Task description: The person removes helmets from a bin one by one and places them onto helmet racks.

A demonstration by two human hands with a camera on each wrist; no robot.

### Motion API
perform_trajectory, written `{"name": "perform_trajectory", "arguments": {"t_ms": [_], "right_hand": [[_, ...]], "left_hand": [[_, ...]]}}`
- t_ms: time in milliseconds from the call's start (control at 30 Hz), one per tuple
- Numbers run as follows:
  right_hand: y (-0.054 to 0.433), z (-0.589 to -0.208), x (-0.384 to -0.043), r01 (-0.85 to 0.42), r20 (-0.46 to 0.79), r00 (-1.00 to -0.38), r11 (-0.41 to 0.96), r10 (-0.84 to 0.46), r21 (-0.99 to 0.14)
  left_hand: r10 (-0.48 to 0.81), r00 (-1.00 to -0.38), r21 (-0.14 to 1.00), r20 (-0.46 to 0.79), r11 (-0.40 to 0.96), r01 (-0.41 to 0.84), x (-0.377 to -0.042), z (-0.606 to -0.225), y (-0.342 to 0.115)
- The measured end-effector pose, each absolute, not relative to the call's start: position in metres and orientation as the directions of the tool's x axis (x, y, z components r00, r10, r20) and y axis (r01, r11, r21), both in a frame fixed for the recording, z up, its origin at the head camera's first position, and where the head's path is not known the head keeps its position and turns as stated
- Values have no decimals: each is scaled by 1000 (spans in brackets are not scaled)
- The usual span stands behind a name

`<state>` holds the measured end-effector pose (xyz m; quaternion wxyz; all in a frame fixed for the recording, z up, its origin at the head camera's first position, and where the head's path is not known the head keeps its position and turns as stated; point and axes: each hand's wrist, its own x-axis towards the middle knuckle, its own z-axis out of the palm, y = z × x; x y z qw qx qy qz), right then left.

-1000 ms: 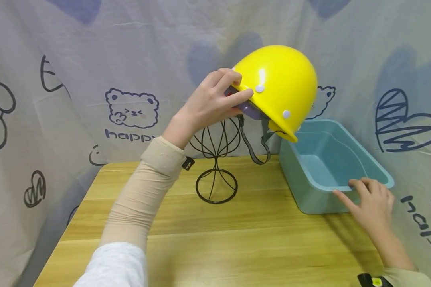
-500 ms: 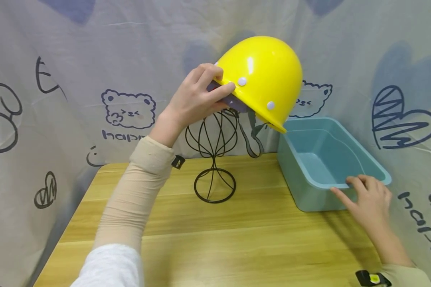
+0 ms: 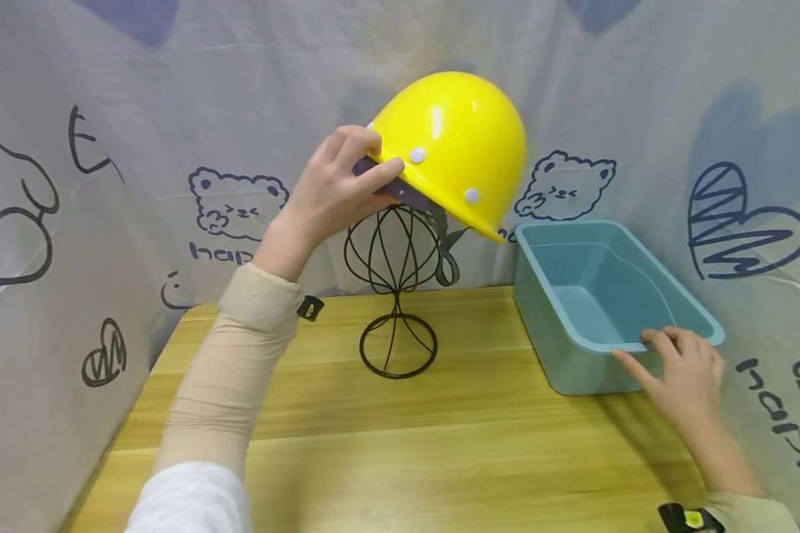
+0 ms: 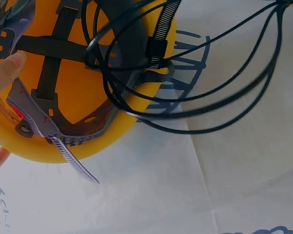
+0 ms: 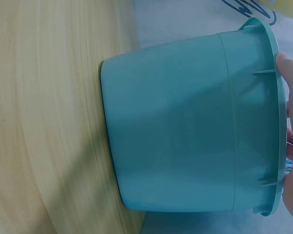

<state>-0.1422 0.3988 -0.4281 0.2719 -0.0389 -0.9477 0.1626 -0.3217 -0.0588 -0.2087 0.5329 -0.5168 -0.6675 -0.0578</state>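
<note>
The left hand [image 3: 336, 174] grips the left end of the brim of a glossy yellow, dome-shaped plastic hard hat [image 3: 460, 141], with thumb and fingers closed about the edge. The hard hat is held in the air, above the far edge of a yellow wood-grain table [image 3: 400, 437]. Its crown is up, and the brim tilts down toward the right. A dark fabric chin strap [image 3: 441, 220] hangs below it in a loop. The left wrist view shows black suspension webbing [image 4: 53, 45] inside the shell.

A black wire stand [image 3: 397, 298], with a rounded cage over a ring base, stands upright near the far edge of the table. Its cage lies just under the purple headband [image 3: 408, 194] in the head view; contact between the two cannot be confirmed.

The right hand [image 3: 690, 377] grips the near rim of a blue-green rectangular plastic bin [image 3: 576, 370]. The bin stands upright at the far right corner of the table.

Status, as judged: the lift is complete, since the hard hat is clear of the table and outside the bin. Setting down and release are not yet done: the left hand bears the hard hat, which is not seated on the stand.
</note>
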Motion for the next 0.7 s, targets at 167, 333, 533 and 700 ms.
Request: {"name": "perform_trajectory", "arguments": {"t_ms": [167,333,533,700], "right_hand": [[398,-428,-142,-12,500,-850,945,163,-328],[397,-428,-142,-17,511,-844,944,164,-330],[396,-427,-141,-12,510,-844,944,167,-329],[397,-429,-142,-14,512,-843,944,167,-330]], "left_hand": [[626,68,-454,777,482,750,-321,-212,-69],[629,44,-443,777,495,747,-321,-217,-77],[627,36,-438,778,500,748,-322,-225,-85],[624,41,-441,781,503,744,-321,-230,-89]]}}
